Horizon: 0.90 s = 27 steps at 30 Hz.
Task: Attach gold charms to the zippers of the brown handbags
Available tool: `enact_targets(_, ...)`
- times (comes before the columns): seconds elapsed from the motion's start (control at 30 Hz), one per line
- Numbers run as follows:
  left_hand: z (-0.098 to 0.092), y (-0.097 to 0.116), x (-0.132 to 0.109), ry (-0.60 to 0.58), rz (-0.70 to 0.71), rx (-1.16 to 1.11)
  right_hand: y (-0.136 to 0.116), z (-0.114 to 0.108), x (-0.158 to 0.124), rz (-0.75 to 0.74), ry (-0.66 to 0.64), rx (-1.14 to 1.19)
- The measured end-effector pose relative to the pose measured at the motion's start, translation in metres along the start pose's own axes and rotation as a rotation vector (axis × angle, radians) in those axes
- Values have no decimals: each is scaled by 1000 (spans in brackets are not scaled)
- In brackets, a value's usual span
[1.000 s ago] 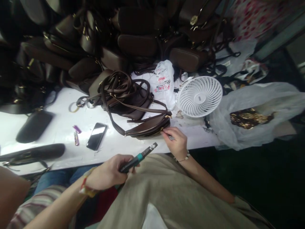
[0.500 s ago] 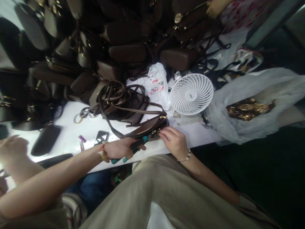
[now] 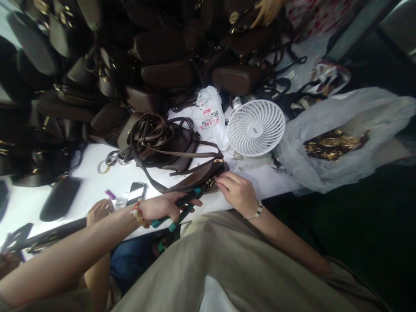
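Two hands work close at the brown leather shoulder bag (image 3: 195, 181), lying on the white bench (image 3: 260, 182): left hand (image 3: 159, 207) grips teal-handled pliers (image 3: 186, 197) against it; right hand (image 3: 235, 193) pinches its zipped edge.

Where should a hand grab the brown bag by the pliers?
Probably the slim middle of the brown bag, coming from its far side. The right hand already occupies the zip end, and the left hand holds the pliers over the near edge. The bag's low, narrow shape should suit a pinch across it.
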State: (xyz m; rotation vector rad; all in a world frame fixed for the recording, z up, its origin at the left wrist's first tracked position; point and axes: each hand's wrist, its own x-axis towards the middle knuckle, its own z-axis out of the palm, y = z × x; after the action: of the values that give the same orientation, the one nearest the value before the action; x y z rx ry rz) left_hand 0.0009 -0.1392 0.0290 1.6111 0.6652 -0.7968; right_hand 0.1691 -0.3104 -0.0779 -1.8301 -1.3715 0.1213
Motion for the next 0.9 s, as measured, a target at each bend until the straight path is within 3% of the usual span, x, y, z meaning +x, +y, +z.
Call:
enact_targets(0.13, -1, -5, -5, -86, -55, -233, 2, -2, 0, -37, -14, -38)
enact_targets(0.33, -1, 0, -10, -31, -45, -97, 2, -3, 1, -44, -21, -75)
enact_targets(0.57, 12, 5, 7, 95, -20, 19, -11, 2, -4, -73, -36, -96)
enact_targets(0.9, 19, -10, 12, 38, -17, -326, -17, 7, -12, -23, 63, 48)
